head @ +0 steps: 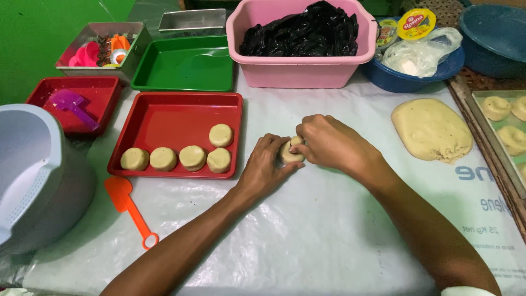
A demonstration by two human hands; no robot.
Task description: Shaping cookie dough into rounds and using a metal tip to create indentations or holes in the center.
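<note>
Both hands close on one small round of pale dough (291,151) just right of the frame's centre. The left hand (264,167) cups it from the left with fingers curled narrow around its side; the right hand (327,141) covers it from the upper right, fingertips pressed on its top. The round sits flat on the bench (307,230), its flat face up; it is a squat disc with no clear long axis.

Just left of the hands lies a red tray (164,118) holding five similar dough discs (192,156), four in a row along its lower edge and one above. Lower left lies an orange scoop (129,208), handle pointing to the lower right. At right of the frame rests a large flattened slab of dough (431,129). Above stands a pink tub (298,68) with black plastic inside, and a green tray (186,66) to its left.
</note>
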